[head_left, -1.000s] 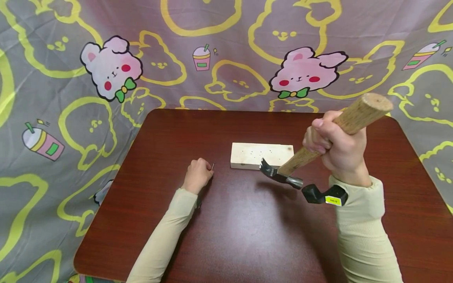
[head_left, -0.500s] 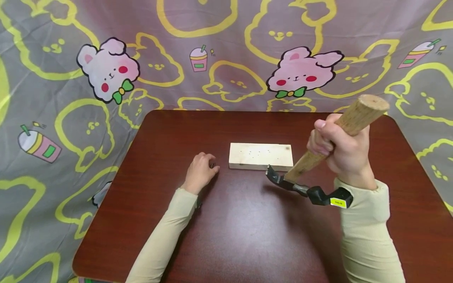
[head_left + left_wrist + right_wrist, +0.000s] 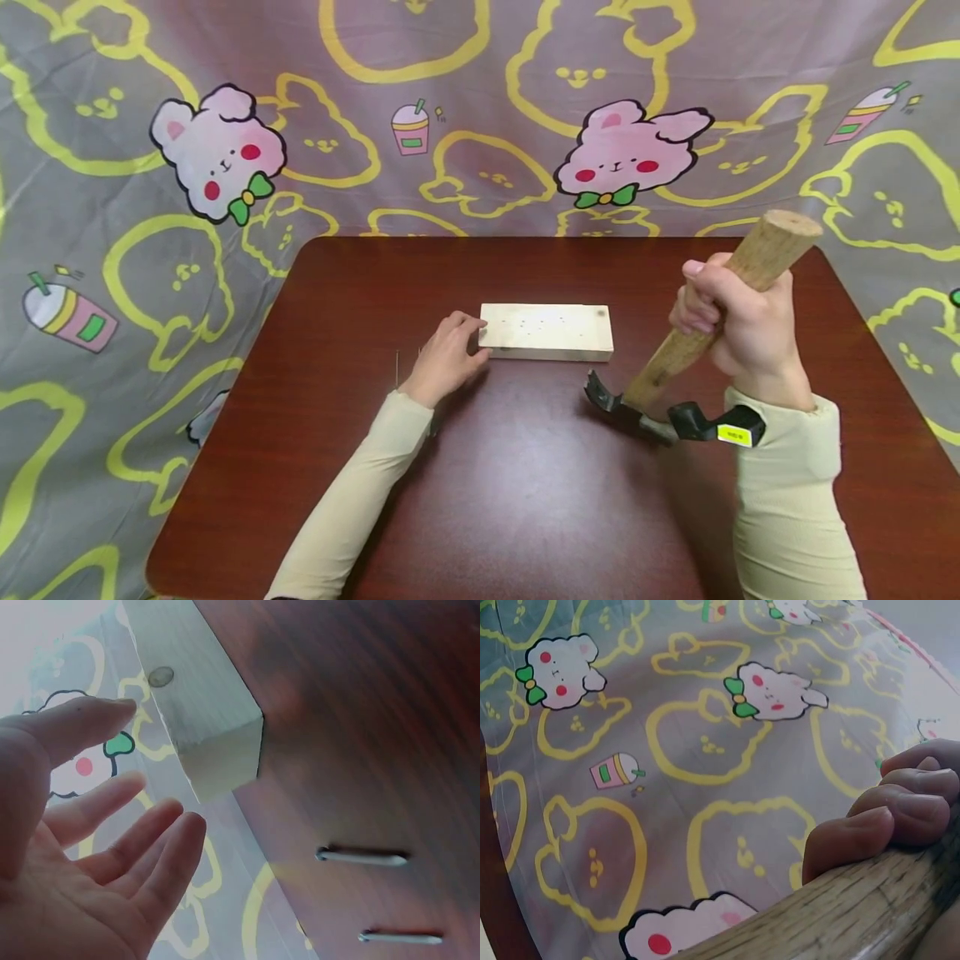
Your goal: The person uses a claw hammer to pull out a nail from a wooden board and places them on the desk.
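My left hand [image 3: 447,354] has its fingers spread loosely at the left end of a pale wooden block [image 3: 547,327], fingertips right at the edge. In the left wrist view the thumb and fingers stand apart around nothing, and two nails [image 3: 364,858] lie on the table past the block's end. One thin nail [image 3: 397,368] also shows left of that hand in the head view. My right hand [image 3: 750,325] grips a claw hammer [image 3: 671,358] by its thick wooden handle, the black head pointing down. Several small dark marks dot the block's top.
The reddish-brown table [image 3: 525,500] has rounded corners. A grey patterned cloth [image 3: 495,108] hangs behind and beside it. A black wrist device [image 3: 712,423] with a yellow label sits at my right cuff, close to the hammer's head.
My left hand has opened from beside a thin nail and moved right to the block's end, uncovering a nail on the table. My right hand has shifted the hammer slightly right and down.
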Tool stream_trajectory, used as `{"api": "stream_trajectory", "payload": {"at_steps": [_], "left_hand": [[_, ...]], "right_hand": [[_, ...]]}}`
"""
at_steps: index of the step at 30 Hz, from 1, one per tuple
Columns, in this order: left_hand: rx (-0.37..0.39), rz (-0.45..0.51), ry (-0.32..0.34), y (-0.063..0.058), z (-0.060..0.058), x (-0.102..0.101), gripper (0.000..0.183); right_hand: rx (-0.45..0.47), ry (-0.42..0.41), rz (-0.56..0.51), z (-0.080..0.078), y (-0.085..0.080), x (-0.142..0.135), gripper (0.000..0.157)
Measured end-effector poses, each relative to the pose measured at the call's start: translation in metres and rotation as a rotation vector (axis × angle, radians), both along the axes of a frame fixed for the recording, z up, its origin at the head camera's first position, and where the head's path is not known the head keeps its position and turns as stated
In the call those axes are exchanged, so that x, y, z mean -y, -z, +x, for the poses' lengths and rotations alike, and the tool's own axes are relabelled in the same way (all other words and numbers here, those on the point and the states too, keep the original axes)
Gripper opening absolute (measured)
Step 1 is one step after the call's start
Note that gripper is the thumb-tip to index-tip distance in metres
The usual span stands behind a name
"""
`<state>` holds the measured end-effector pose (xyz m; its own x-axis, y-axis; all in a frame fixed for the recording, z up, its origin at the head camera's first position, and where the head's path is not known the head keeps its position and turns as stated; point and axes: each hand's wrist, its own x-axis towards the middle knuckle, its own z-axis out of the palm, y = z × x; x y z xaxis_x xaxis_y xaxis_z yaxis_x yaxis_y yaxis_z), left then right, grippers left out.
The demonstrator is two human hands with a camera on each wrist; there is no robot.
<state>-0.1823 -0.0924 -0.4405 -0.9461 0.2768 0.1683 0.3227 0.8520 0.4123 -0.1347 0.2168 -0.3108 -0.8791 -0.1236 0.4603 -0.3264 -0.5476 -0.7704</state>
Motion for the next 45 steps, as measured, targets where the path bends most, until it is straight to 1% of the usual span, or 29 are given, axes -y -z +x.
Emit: {"api": "stream_trajectory", "payload": {"at_steps": [2,6,8,9,11,14,15,16,17,21,23,26,32,35,39,45], "left_hand": [[-0.009,-0.017,0.023,0.001,-0.002,-0.002,0.041],[-0.023,-0.038,0.061,0.001,-0.004,-0.007,0.041],[-0.02,-0.046,0.071,0.001,-0.005,-0.009,0.042],[-0.015,-0.05,0.075,0.001,-0.005,-0.01,0.042],[0.0,-0.059,0.079,0.002,-0.006,-0.013,0.042],[0.017,-0.079,0.087,0.002,-0.007,-0.017,0.043],[0.022,-0.084,0.092,0.002,-0.008,-0.018,0.043],[0.025,-0.09,0.097,0.002,-0.008,-0.019,0.043],[0.025,-0.095,0.103,0.003,-0.009,-0.02,0.044],[0.016,-0.116,0.148,0.005,-0.012,-0.025,0.046],[0.006,-0.139,0.178,0.006,-0.014,-0.027,0.047],[-0.014,-0.184,0.212,0.008,-0.016,-0.029,0.049],[-0.046,-0.251,0.206,0.009,-0.019,-0.033,0.054],[-0.038,-0.278,0.207,0.01,-0.02,-0.035,0.055],[-0.038,-0.297,0.209,0.011,-0.021,-0.037,0.053],[-0.051,-0.294,0.197,0.011,-0.023,-0.038,0.05]], "right_hand": [[0.039,0.047,0.038,0.0,0.002,-0.003,0.039],[0.083,0.094,0.078,-0.001,0.006,-0.008,0.04],[0.091,0.093,0.075,-0.001,0.008,-0.011,0.04],[0.097,0.073,0.055,-0.002,0.009,-0.013,0.04],[0.11,0.064,0.058,-0.003,0.011,-0.016,0.04],[0.139,0.021,0.024,-0.003,0.014,-0.022,0.04],[0.153,0.016,0.016,-0.004,0.014,-0.024,0.04],[0.166,0.032,0.027,-0.004,0.014,-0.025,0.04],[0.179,0.025,0.015,-0.004,0.015,-0.027,0.04],[0.217,0.037,0.035,-0.006,0.016,-0.032,0.041],[0.228,0.013,0.026,-0.007,0.016,-0.035,0.042],[0.258,0.005,0.027,-0.009,0.017,-0.038,0.043],[0.318,-0.007,0.05,-0.014,0.019,-0.044,0.045],[0.339,-0.008,0.051,-0.018,0.02,-0.047,0.044],[0.349,-0.002,0.048,-0.02,0.021,-0.049,0.043],[0.374,0.009,0.066,-0.024,0.021,-0.051,0.043]]}}
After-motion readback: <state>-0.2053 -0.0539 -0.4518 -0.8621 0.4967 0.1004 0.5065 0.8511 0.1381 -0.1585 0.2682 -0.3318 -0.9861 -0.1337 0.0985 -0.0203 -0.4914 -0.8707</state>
